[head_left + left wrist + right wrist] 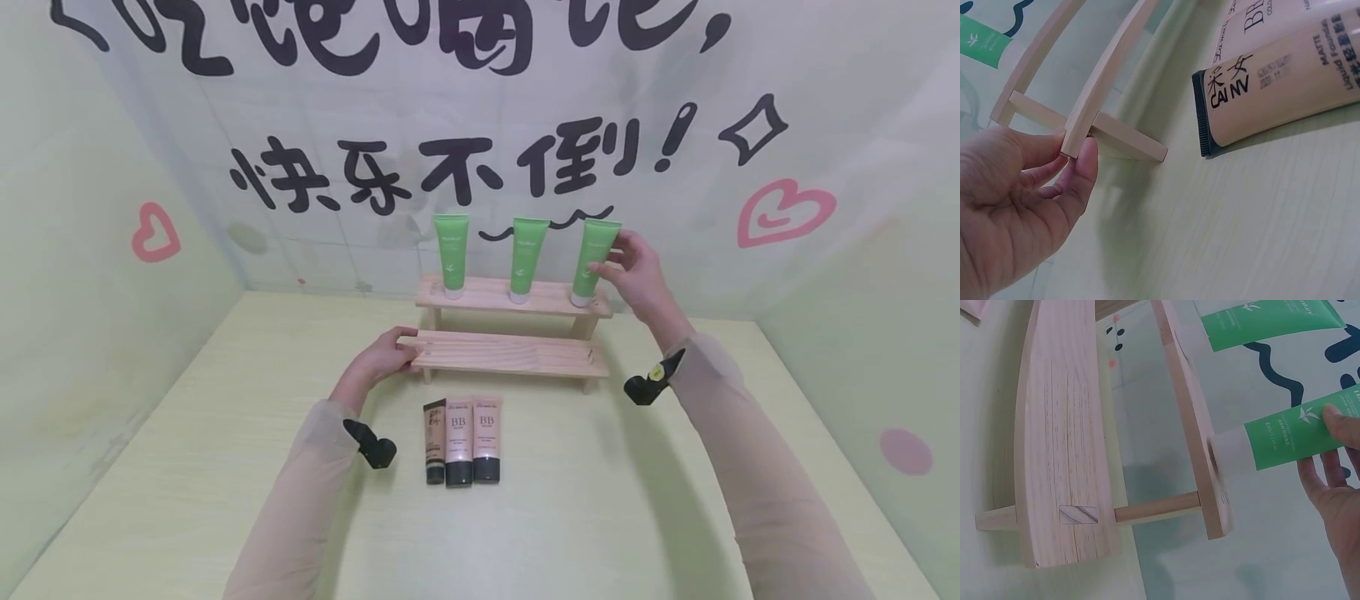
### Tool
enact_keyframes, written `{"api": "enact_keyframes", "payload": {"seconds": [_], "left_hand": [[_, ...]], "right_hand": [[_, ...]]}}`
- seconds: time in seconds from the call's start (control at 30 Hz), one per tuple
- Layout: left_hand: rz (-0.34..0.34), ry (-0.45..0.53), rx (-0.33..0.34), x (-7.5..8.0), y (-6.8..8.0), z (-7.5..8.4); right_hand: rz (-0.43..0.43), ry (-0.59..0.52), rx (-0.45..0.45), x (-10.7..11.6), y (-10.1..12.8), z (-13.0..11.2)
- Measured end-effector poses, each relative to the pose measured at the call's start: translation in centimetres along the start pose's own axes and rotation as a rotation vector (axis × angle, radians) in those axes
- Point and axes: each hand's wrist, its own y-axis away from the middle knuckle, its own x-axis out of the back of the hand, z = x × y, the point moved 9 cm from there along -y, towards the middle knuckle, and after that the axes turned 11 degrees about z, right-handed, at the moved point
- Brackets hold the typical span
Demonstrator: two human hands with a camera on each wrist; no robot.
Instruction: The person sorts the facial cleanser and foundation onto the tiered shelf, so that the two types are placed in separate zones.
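A two-tier wooden rack (513, 353) stands on the table. Three green tubes stand cap-down along its upper shelf: a left one (452, 254), a middle one (528, 258) and a right one (595, 258). My right hand (636, 271) pinches the right green tube (1304, 428) between thumb and fingers, its white cap at the shelf's right end. With thumb and fingers, my left hand (1035, 194) grips the left end of the lower shelf (1100, 81). No tube stands on that lower shelf.
In front of the rack lie a tan foundation tube (435, 442) with a black cap and two pink BB cream tubes (459, 442), side by side. Behind the rack rises a white backdrop (375, 250) with black lettering. Side walls (862, 350) border the table.
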Motion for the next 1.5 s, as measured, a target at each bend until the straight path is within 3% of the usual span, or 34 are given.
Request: {"api": "enact_keyframes", "payload": {"seconds": [0.77, 1.07, 1.5], "left_hand": [[0.007, -0.002, 0.03, 0.0, -0.3, -0.3], [0.005, 0.002, 0.027, 0.0, -0.2, -0.1], [-0.003, 0.013, 0.033, -0.1, 0.0, 0.0]], "right_hand": [[-0.089, -0.051, 0.075, -0.3, 0.2, 0.3], [-0.092, 0.003, -0.012, -0.3, 0.1, 1.1], [-0.045, -0.06, -0.09, 0.5, 1.6, 2.5]]}}
